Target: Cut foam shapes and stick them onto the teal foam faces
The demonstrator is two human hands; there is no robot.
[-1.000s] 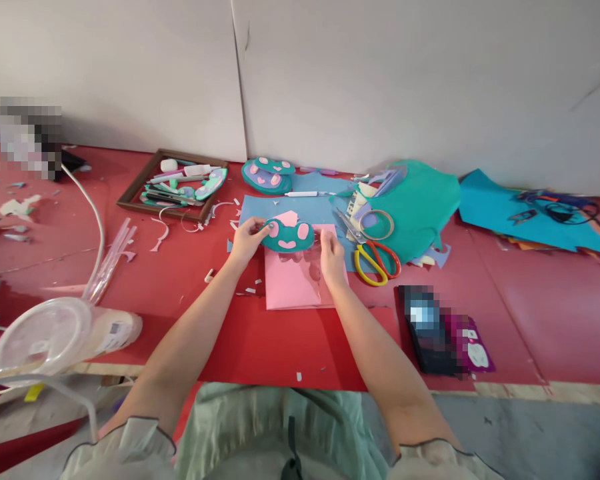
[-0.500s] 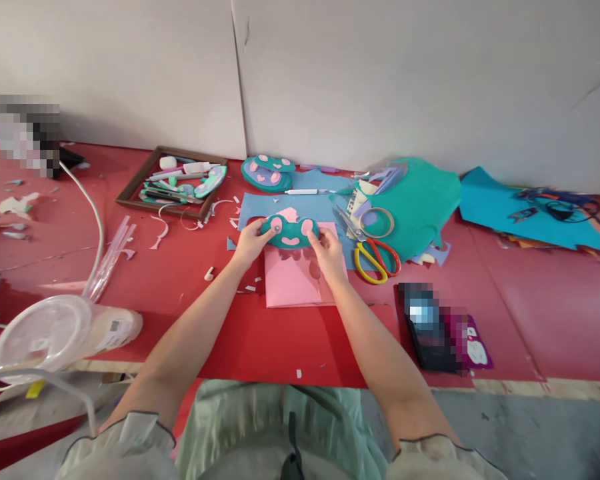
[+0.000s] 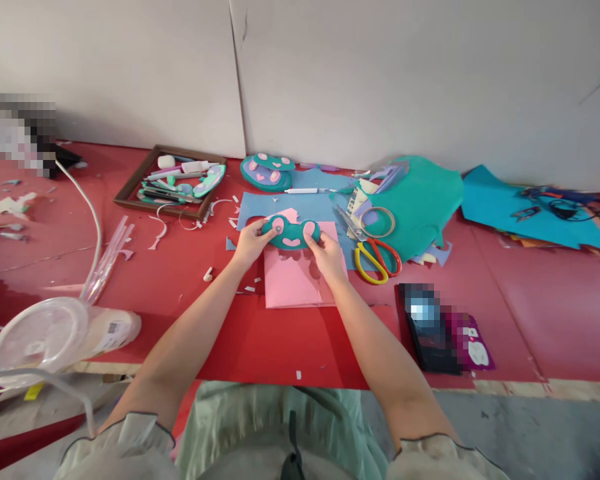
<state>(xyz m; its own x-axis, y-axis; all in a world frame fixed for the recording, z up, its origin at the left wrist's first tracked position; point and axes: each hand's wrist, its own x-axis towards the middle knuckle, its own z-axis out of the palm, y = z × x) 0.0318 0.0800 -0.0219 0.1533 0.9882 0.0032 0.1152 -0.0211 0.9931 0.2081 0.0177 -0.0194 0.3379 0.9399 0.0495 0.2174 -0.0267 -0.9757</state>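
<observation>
Since a second ago, the right hand [image 3: 327, 252] has come in and now holds the green shape [image 3: 293, 231] too. On the left, the brown frame [image 3: 136, 175] is well away from the left hand [image 3: 251, 241], which pinches the shape's left end, thumb on top. The shape is between the hands, over the far part of the pink sheet [image 3: 295, 283]. Its long way goes side to side, so neither hand is nearer. The right hand pinches the right end. Scissors [image 3: 367, 241] lie near that hand, so there's less room there. Toward the body, the red table [image 3: 280, 343] gives more.
</observation>
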